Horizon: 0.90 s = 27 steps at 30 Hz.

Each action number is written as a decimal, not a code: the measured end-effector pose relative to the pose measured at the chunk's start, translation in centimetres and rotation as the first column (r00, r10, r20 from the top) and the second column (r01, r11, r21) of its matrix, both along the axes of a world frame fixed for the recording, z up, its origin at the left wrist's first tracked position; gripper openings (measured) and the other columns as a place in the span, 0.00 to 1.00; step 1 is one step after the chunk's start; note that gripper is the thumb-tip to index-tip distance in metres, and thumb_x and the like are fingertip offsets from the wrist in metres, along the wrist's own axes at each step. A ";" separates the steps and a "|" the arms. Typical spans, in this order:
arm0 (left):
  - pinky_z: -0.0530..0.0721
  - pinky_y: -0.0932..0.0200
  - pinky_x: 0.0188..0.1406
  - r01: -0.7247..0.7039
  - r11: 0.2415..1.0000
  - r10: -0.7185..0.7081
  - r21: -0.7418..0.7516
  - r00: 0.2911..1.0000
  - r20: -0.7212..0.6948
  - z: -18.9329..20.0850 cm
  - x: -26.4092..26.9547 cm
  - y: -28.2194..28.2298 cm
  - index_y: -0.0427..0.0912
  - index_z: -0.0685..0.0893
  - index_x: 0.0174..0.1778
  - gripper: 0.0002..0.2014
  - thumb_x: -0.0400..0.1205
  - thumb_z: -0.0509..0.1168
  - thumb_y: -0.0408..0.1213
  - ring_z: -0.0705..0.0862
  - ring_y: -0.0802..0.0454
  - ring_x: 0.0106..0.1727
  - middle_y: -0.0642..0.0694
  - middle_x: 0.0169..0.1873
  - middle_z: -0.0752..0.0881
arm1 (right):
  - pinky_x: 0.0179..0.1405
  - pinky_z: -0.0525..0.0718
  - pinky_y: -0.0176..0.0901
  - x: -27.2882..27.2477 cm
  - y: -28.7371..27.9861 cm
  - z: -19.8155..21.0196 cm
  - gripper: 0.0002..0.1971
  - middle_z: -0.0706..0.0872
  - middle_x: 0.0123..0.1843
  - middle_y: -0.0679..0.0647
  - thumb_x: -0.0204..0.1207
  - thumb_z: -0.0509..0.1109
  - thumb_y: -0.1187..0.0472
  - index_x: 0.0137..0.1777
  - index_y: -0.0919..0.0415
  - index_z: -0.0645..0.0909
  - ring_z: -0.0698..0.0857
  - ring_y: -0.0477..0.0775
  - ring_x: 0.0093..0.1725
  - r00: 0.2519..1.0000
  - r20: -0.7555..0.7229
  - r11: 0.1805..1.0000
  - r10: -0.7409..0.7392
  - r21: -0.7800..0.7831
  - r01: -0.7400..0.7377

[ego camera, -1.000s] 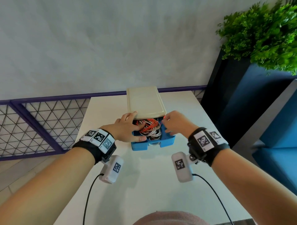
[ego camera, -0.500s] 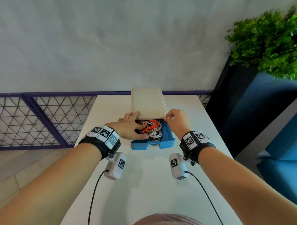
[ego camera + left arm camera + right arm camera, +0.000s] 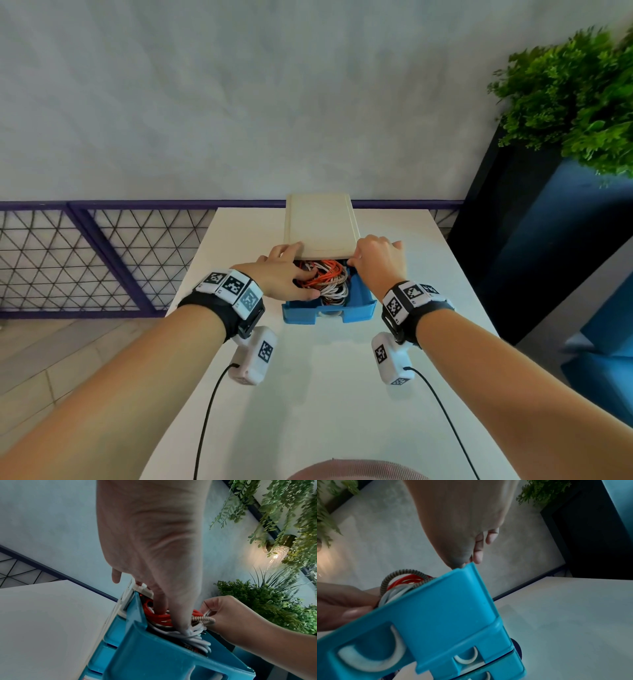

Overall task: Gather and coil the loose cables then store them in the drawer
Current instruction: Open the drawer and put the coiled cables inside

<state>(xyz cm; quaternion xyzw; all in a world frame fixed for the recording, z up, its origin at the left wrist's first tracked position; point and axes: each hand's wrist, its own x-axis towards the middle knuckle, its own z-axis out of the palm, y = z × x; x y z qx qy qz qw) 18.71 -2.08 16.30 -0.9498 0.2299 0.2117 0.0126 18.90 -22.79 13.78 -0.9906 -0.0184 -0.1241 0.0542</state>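
Note:
A blue drawer (image 3: 359, 303) stands pulled out from a cream-topped drawer unit (image 3: 320, 226) on the white table (image 3: 308, 394). It holds coiled cables (image 3: 325, 279): orange, white and a braided one (image 3: 204, 620). My left hand (image 3: 287, 274) reaches in from the left, its straight fingers (image 3: 159, 605) pressing down on the orange and white coils (image 3: 159, 616). My right hand (image 3: 375, 263) sits at the drawer's right rear corner, fingers curled. In the left wrist view it pinches a thin white cable strand (image 3: 208, 613). The drawer front (image 3: 447, 608) fills the right wrist view.
The unit stands at the table's far edge, against a grey wall. Closed blue drawers (image 3: 471, 658) sit below the open one. A dark planter (image 3: 513, 240) with a green plant (image 3: 575, 96) stands right of the table, and a purple mesh fence (image 3: 85, 260) to the left.
My right hand has slid back along the drawer's right side to the unit's front corner. The left hand stays on the cables. The head camera has shifted.

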 end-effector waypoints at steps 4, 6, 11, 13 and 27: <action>0.48 0.36 0.78 -0.009 1.000 0.009 0.000 1.000 -0.008 0.0 -0.1 -0.1 0.66 0.65 0.77 0.30 0.77 0.54 0.68 0.37 0.41 0.82 0.48 0.83 0.38 | 0.53 0.68 0.50 0.1 -0.4 0.1 0.12 0.86 0.52 0.54 0.82 0.65 0.52 0.50 0.59 0.86 0.81 0.58 0.54 0.994 -0.010 0.993 0.104 -0.059 -0.105; 0.48 0.36 0.78 -0.012 1.000 0.012 0.003 1.000 -0.007 0.1 -0.2 -0.1 0.66 0.65 0.77 0.30 0.78 0.54 0.68 0.37 0.41 0.82 0.48 0.83 0.38 | 0.54 0.69 0.50 0.1 -0.6 0.4 0.12 0.85 0.54 0.53 0.83 0.63 0.54 0.52 0.58 0.87 0.80 0.57 0.56 0.981 -0.061 0.981 0.185 -0.043 -0.188; 0.48 0.37 0.78 -0.016 1.000 0.016 0.004 1.000 -0.006 0.0 -0.1 -0.3 0.66 0.65 0.77 0.30 0.78 0.54 0.67 0.36 0.42 0.82 0.48 0.83 0.38 | 0.59 0.72 0.52 -0.5 -0.3 0.0 0.14 0.85 0.59 0.51 0.84 0.60 0.60 0.61 0.50 0.87 0.78 0.56 0.59 0.932 -0.147 0.941 0.332 -0.013 -0.338; 0.48 0.37 0.78 -0.020 1.000 0.020 -0.015 1.000 -0.011 -0.2 -0.1 -0.2 0.65 0.65 0.77 0.30 0.78 0.55 0.67 0.36 0.42 0.82 0.48 0.83 0.38 | 0.59 0.72 0.52 -0.7 -0.4 -0.6 0.17 0.86 0.56 0.51 0.84 0.59 0.63 0.63 0.48 0.85 0.79 0.57 0.59 0.931 -0.174 0.945 0.321 -0.005 -0.327; 0.53 0.39 0.78 -0.100 0.978 0.108 -0.182 0.993 0.037 -1.0 -0.1 -0.6 0.62 0.79 0.69 0.23 0.83 0.49 0.62 0.42 0.45 0.82 0.50 0.84 0.47 | 0.61 0.78 0.50 -1.7 0.5 1.8 0.08 0.83 0.53 0.48 0.74 0.74 0.50 0.51 0.49 0.88 0.80 0.48 0.54 0.849 -0.168 0.833 0.501 0.358 -0.421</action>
